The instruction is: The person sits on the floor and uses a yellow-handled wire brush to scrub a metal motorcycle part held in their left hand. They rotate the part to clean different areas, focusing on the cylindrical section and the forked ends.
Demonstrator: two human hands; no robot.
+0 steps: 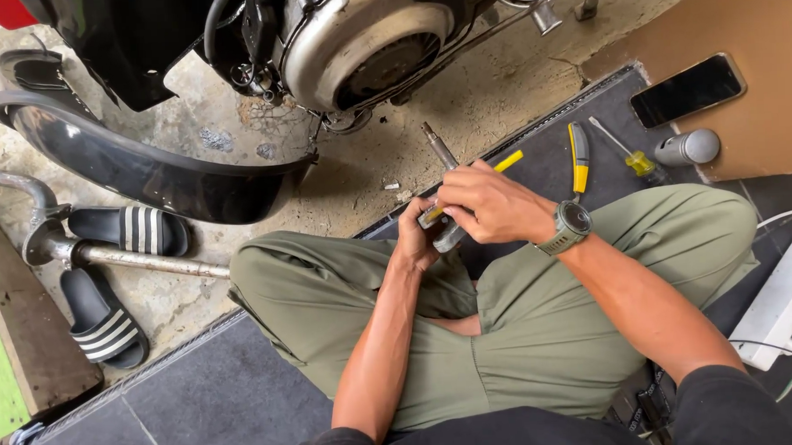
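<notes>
I sit cross-legged in olive trousers on a dark tiled floor. My left hand grips the lower end of a grey metal shaft that points up and away from me. My right hand, a grey watch on its wrist, closes over the shaft's middle together with a yellow-handled tool whose tip sticks out to the right. What lies under the right palm is hidden.
A scooter engine and black bodywork stand ahead on cracked concrete. Pliers, a yellow screwdriver, a grey canister and a phone lie to the right. Two striped sandals and an exhaust pipe lie left.
</notes>
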